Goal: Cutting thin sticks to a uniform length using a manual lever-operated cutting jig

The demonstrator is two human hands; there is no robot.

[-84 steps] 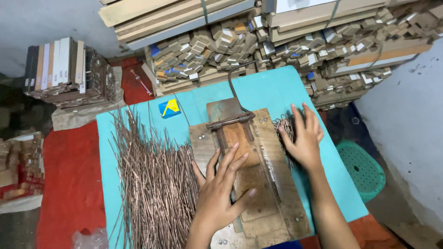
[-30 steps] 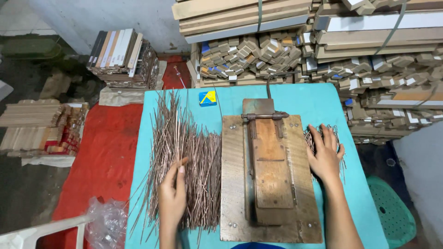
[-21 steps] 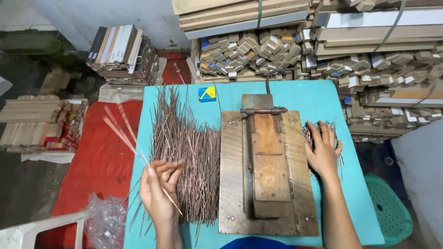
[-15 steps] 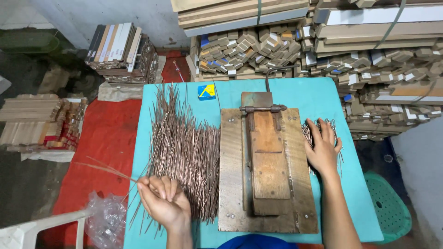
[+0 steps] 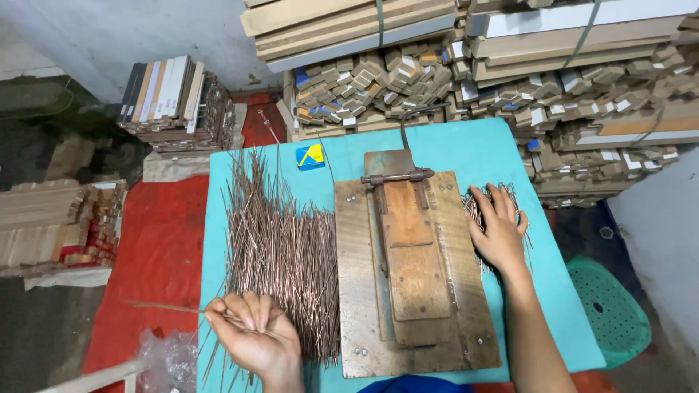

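The hinged wooden press board [image 5: 411,269] lies at the middle of the turquoise tabletop [image 5: 473,149]; left of the board spreads the heap of thin copper-coloured rods [image 5: 280,240]; right of it lies a smaller bundle of short rods [image 5: 477,211], under the right hand [image 5: 499,229]; behind the board sits a small blue-and-yellow card [image 5: 310,156]; further behind it rise stacked cardboard strips and small blocks [image 5: 378,73]; the left hand [image 5: 251,335] sits at the heap's near edge, left of the board.

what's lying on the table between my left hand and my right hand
In the head view, the heap of copper rods and the wooden hinged press board lie between the left hand and the right hand.
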